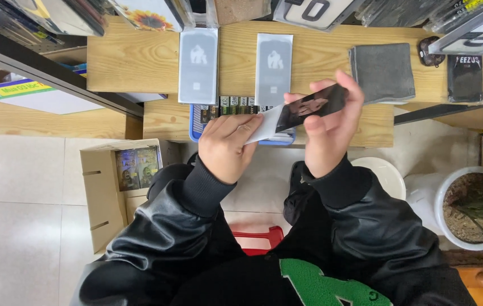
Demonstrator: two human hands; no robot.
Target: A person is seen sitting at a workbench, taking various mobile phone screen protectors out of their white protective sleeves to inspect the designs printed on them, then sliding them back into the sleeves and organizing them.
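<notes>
— Where is the dark glass sheet [312,106]?

— Raised above the wooden surface [332,56]; right hand [332,127] fingers pinch its edges; left hand [227,148] fingers grip its white film [264,126].

— How does it handle?

— Probably thin, stiff, slippery, brittle; best held by the edges.

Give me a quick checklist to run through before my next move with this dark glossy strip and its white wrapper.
1. Right hand grips the dark glossy rectangular strip: ok.
2. Left hand pinches the white paper wrapper: ok.
3. Strip fully out of the wrapper: not ok, one end meets the wrapper.
4. Strip surface clean: cannot tell, reflections only.
5. Folded grey cloth lying on the wooden shelf: ok.
6. Blue plastic basket below the hands: ok.
</notes>
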